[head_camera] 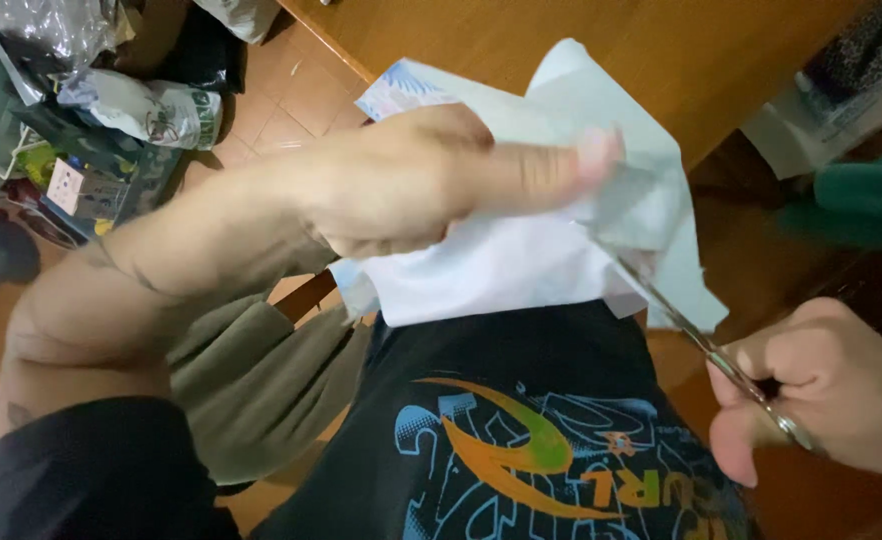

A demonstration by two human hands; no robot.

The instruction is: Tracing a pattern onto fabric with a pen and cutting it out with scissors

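The left hand [431, 180] pinches a white paper sheet [501, 265] flat between thumb and fingers, holding it up above the lap. The right hand [831, 395] grips small metal scissors [701, 340], blades biting the sheet's edge just below the left fingertips (motion blur hides the blade gap). Keeping the paper taut and fingers clear of the blades should give a clean cut.

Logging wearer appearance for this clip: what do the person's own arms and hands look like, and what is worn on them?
Both hands are bare: no gloves, and no rings or watch that can be seen. The left hand leads to a bare forearm, with a dark short sleeve at the upper arm. A faint dark mark shows near the elbow, too blurred to identify. The right hand shows only to the wrist, with no sleeve in view.
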